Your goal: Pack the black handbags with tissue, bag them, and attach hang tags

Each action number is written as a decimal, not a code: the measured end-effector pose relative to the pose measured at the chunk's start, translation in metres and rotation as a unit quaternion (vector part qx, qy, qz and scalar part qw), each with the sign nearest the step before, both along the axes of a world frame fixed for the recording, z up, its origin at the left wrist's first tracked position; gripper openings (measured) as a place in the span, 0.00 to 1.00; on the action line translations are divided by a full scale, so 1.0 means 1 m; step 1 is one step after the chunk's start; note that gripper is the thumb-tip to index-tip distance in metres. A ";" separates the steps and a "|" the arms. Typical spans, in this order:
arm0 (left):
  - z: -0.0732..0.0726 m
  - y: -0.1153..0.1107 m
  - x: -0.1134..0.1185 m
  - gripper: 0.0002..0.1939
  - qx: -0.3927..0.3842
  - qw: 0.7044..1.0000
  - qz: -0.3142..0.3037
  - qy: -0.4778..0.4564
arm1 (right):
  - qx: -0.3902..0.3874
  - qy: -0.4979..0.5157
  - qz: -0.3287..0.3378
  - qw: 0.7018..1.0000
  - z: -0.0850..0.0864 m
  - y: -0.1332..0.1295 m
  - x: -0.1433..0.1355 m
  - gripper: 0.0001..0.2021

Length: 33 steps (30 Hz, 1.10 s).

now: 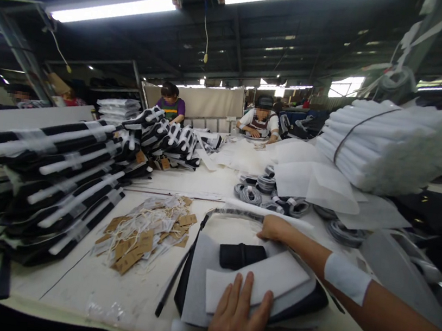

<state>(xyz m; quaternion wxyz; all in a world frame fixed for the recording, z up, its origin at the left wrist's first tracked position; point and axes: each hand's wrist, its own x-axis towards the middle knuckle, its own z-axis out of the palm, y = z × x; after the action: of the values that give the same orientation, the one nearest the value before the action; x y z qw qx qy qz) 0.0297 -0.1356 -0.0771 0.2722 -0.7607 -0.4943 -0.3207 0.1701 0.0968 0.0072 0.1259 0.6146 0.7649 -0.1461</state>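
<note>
A black bag (300, 307) lies flat on the table in front of me, with a greyish-white sheet (197, 277) over it. On top are a folded white padding sheet (266, 279) and a small black pouch (242, 255) with a band round its middle. My left hand (239, 316) rests on the padding sheet, fingers spread. Beyond the pouch, my right hand (276, 229) is closed at the bag's strap (239, 212), which looks wrapped in pale material; its fingertips are partly hidden. Another dark strap end (160, 306) hangs off the bag's left side.
Brown tags with strings (134, 243) lie left of the bag. Stacked black bags with white rolls (58, 181) fill the left. Coiled grey straps (250, 194), white sheets (313, 181) and a tied white foam bundle (372, 145) stand right. Two co-workers (260, 124) are across the table.
</note>
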 end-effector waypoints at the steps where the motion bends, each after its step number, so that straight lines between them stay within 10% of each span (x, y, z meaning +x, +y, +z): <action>1: 0.000 0.000 0.000 0.26 0.008 1.000 -0.001 -0.006 | -0.008 0.008 0.003 1.000 0.001 0.000 0.001 0.14; 15: 0.014 0.016 -0.024 0.22 -0.004 0.997 -0.061 0.052 | 0.070 0.352 -0.030 0.933 0.005 -0.013 0.039 0.12; 26: 0.015 0.019 -0.030 0.20 -0.016 0.996 -0.069 0.054 | 0.134 0.466 0.068 0.872 0.058 -0.061 0.074 0.19; 33: 0.019 0.018 -0.035 0.23 -0.072 0.991 -0.075 0.089 | 0.178 0.340 0.262 0.885 0.003 -0.155 0.100 0.20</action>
<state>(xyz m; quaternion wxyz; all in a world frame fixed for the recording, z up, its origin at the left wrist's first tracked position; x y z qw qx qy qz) -0.0048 -0.1174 -0.0579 0.2345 -0.8387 -0.4317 -0.2350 0.2705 -0.0585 0.0103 -0.2196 0.3164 0.9072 -0.1693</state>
